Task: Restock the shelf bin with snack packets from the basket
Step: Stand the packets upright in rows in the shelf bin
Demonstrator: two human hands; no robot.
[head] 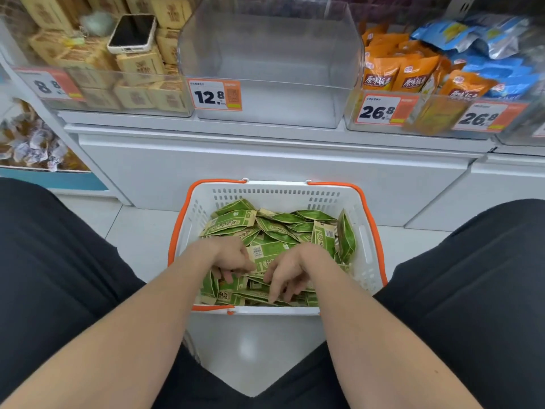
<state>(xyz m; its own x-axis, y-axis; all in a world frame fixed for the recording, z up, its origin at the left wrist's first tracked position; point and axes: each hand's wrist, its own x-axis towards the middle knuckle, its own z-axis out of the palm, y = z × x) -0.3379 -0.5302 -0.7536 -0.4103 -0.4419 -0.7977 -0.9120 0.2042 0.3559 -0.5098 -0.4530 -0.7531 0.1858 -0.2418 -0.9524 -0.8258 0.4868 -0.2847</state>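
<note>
black-clad knees (472, 290) frame the view at both sides, cut off by its edges, with two bare forearms reaching forward between them. left hand (233, 261) and right hand (287, 271) lie side by side on the near half of the pile in a white basket (277, 190) with orange handles, which stands on the pale floor (250, 349). the fingers of both hands bend down into the green snack packets (274, 228); the left fingertips are partly buried and the right ones rest on the top layer, so it cannot be told whether either hand has closed round a packet. the packets fill the basket in a loose heap, their print too small to read. above and beyond, the clear shelf bin (265, 93) holds nothing, fronted by a price tag (214, 95) reading 12.8. to its left, tan boxes (141, 66) carry a phone (132, 33); to its right, orange packets (392, 72) and blurred blue packets (483, 39).
</note>
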